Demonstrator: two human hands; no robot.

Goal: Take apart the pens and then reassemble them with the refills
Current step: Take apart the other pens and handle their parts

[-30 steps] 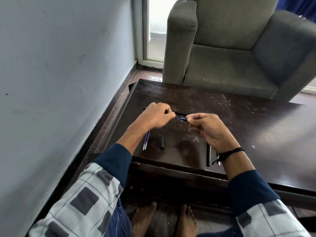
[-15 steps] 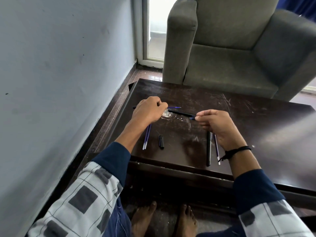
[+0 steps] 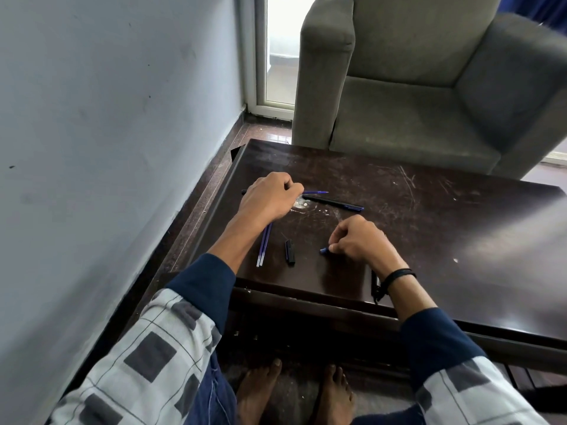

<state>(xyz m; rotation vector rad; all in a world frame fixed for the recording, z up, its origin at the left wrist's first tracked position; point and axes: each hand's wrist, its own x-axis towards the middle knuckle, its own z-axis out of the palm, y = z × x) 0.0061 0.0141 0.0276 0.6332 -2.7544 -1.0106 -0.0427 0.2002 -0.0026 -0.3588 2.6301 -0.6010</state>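
1. my left grip (image 3: 270,197) is curled into a fist round a held pen (image 3: 314,192), close to the left edge of the desk (image 3: 460,225) and about midway along it. a black stub shows on the side of the fist toward that edge, and a thin blue refill end pokes out on the other side.
2. my right grip (image 3: 359,240) sits nearer the front edge, knuckles up. thumb and fingertips pinch a small blue piece (image 3: 323,250) low at the desk top; i cannot tell whether it touches the surface.
3. a black barrel (image 3: 334,203) lies loose on the desk just past my left knuckles, slanting off toward the right edge, with a blue end at its far tip. neither grip touches it.
4. two blue refills (image 3: 264,246) lie side by side, touching. their far ends run under my left wrist and their near ends point at the front edge.
5. a black cap (image 3: 290,252) lies just right of the refills, between them and the blue piece, roughly parallel to them.
6. another black pen (image 3: 375,285) lies by the front edge, mostly hidden under my right wrist, which wears a black band (image 3: 399,275).
7. a grey armchair (image 3: 429,87) stands beyond the far edge, a pale wall (image 3: 107,148) runs along the left edge, and my bare feet (image 3: 260,391) rest on the floor below the front edge.
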